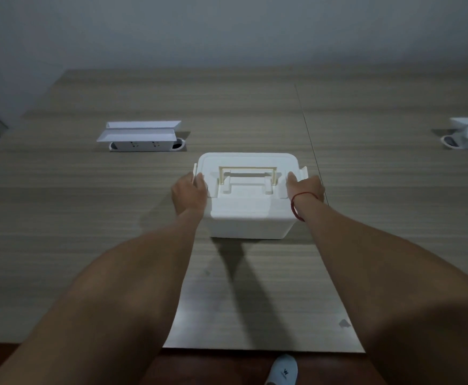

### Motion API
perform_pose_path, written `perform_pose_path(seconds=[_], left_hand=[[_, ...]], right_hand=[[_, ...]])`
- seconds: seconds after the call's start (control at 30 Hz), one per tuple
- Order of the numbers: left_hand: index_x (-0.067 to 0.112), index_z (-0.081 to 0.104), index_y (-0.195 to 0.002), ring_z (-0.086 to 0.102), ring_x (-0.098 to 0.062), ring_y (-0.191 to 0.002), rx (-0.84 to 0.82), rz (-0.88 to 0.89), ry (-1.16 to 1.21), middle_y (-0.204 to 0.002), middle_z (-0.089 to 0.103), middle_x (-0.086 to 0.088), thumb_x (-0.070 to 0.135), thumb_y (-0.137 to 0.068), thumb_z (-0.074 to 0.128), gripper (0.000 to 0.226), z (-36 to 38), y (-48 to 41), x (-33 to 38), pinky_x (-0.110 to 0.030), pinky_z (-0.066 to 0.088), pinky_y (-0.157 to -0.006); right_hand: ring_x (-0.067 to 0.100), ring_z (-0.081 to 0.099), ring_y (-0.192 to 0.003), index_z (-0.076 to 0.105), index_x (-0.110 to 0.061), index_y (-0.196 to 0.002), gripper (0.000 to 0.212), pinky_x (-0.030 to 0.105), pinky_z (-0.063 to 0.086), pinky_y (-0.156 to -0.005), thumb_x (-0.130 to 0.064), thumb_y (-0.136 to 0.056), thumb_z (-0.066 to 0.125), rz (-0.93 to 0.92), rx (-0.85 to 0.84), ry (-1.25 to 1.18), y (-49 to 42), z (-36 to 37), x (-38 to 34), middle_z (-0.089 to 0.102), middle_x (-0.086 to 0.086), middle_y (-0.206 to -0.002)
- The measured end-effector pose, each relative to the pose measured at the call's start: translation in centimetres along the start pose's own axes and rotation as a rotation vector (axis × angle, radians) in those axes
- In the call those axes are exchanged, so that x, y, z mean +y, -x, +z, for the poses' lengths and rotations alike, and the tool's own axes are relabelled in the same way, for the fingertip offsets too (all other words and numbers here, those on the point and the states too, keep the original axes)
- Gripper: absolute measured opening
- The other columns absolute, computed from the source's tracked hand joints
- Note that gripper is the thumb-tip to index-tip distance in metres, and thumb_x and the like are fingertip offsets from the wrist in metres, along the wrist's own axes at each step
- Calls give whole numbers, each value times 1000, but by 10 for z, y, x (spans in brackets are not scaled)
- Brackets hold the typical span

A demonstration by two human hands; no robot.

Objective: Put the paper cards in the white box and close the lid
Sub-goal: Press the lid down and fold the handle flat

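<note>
The white box (248, 207) sits near the middle of the worktop (88, 218), its lid (248, 165) already down on the body and the cream handle (248, 175) lying flat across the top. No paper cards show anywhere, so they are probably inside, though that cannot be confirmed. The left hand (189, 194) clasps the left end of the box, thumb over the lid edge beside the left side latch (195, 171), which stands flipped up. The right hand (306, 187), with a red string (296, 205) on its wrist, clasps the right end likewise, thumb on the lid just inside the raised right side latch (304, 172). Each grip is closed on the box. The step in hand looks like securing the lid: press down evenly with both thumbs so the lid seats all round, then swing each latch down over the rim until it catches, holding the box steady so it does not slide. Working both ends together avoids tilting the lid. Two socket units with raised covers (141, 132) lie well apart behind and play no part.
</note>
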State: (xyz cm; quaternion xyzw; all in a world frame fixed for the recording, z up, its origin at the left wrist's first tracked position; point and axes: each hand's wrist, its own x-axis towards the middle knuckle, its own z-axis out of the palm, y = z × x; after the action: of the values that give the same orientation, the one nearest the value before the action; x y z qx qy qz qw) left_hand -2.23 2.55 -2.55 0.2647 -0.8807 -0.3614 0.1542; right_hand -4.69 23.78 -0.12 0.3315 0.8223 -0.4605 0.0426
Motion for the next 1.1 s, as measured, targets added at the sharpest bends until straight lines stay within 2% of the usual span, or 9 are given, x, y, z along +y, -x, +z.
perform_pose_path(seconds=[0.07,0.17,0.37,0.5,0.63,0.73,0.87,1.0,1.1], left_hand=[[-6,63,-82,60,-38,-86,-15,9,30,-84,66,-26,25,-92,47,36,2,-1,-4,-33,36,-67],[-3,62,-96,57,-33,-90,-65,-4,109,-96,65,-23,21,-95,42,31,3,0,-1,-31,36,-72],[-3,61,-106,59,-36,-101,-54,-3,111,-105,65,-23,20,-97,39,33,7,-5,4,-31,37,-76],[-1,60,-117,57,-37,-112,-61,7,113,-115,65,-23,21,-98,39,36,9,-14,10,-35,42,-87],[-2,61,-105,59,-38,-102,-59,13,133,-102,66,-23,21,-97,38,33,16,-22,6,-32,39,-78],[1,62,-107,60,-36,-101,-58,5,129,-102,67,-22,22,-97,39,33,17,-24,4,-36,44,-84],[2,62,-112,60,-36,-102,-53,-2,116,-103,67,-22,22,-97,38,35,16,-21,7,-37,46,-85],[4,58,-126,58,-36,-112,-47,-28,59,-116,65,-22,24,-99,37,39,11,-14,13,-38,44,-91],[6,53,-131,55,-36,-121,-109,-161,0,-130,60,-18,44,-97,37,54,11,-17,28,-41,43,-97]], right_hand=[[34,57,-121,49,-3,-129,57,36,47,-94,-43,-90,54,-41,17,50,1,-1,-1,55,16,-135],[34,56,-120,49,-4,-128,57,37,46,-93,-46,-90,52,-76,59,83,3,0,5,55,15,-133],[35,58,-117,56,-5,-123,53,37,48,-91,-44,-87,58,-73,98,-26,-4,6,-2,60,14,-129],[34,58,-118,56,-6,-123,46,37,46,-97,-37,-89,58,-54,103,-119,-10,11,-7,61,14,-128],[36,58,-118,55,-7,-125,45,39,47,-98,-36,-90,58,-25,106,-125,-17,15,-12,60,15,-129],[35,59,-116,59,-9,-122,40,37,48,-94,-34,-92,56,-30,143,-89,-17,17,-14,63,14,-126],[35,62,-113,65,-8,-119,32,35,49,-90,-24,-91,60,-29,174,-84,-17,15,-20,65,16,-124],[37,61,-115,63,-4,-120,32,37,49,-92,-16,-91,61,-13,183,-110,-15,13,-26,62,18,-127],[35,58,-119,57,-3,-123,43,38,46,-96,-33,-92,56,9,143,-141,-10,15,-31,59,16,-131]])
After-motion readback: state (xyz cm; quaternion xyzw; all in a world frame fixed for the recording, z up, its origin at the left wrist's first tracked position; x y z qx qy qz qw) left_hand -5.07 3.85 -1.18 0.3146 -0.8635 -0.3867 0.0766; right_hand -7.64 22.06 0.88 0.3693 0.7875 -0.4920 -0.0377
